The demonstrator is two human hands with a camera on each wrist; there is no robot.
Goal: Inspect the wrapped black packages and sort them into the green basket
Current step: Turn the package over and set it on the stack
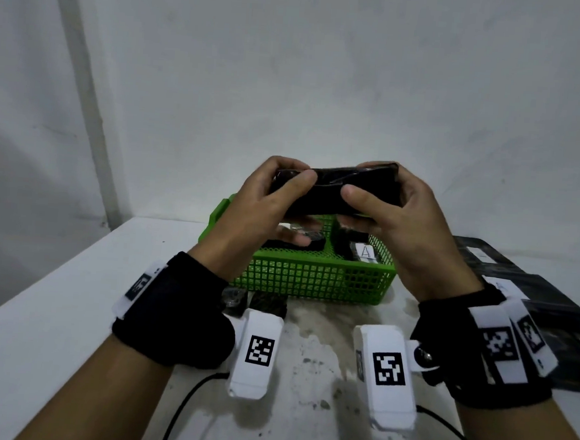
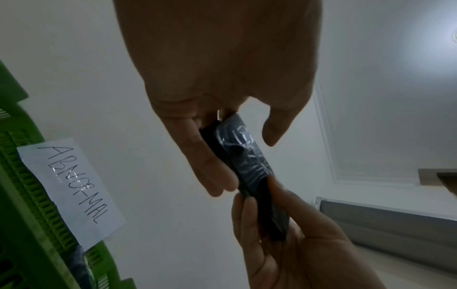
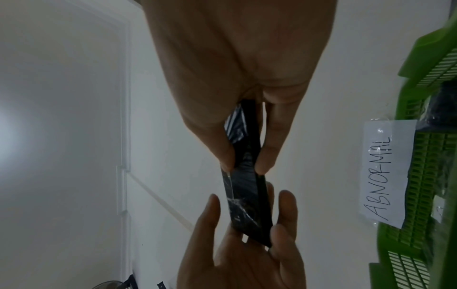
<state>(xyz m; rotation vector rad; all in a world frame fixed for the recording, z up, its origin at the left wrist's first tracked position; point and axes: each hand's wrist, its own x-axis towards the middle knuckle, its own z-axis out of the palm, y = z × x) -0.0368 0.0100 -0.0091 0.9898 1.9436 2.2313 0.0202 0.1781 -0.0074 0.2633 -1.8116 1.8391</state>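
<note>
A black package (image 1: pixel 335 188) wrapped in clear film is held up in the air above the green basket (image 1: pixel 312 276). My left hand (image 1: pixel 276 198) grips its left end, thumb on the near face and fingers behind. My right hand (image 1: pixel 385 206) grips the right end the same way. The wrist views show the package edge-on (image 2: pixel 247 162) (image 3: pixel 245 185), pinched between thumb and fingers of both hands. The basket has two compartments holding black packages, and a paper label reading ABNORMAL (image 2: pixel 71 187) (image 3: pixel 385 172) is stuck on it.
The basket stands on a white table (image 1: pixel 69 307) near a white wall. Several flat black packages (image 1: pixel 531 288) lie stacked at the right. A small black item (image 1: pixel 265 304) lies in front of the basket. Cables (image 1: pixel 182 408) trail from the wrist units across the stained table front.
</note>
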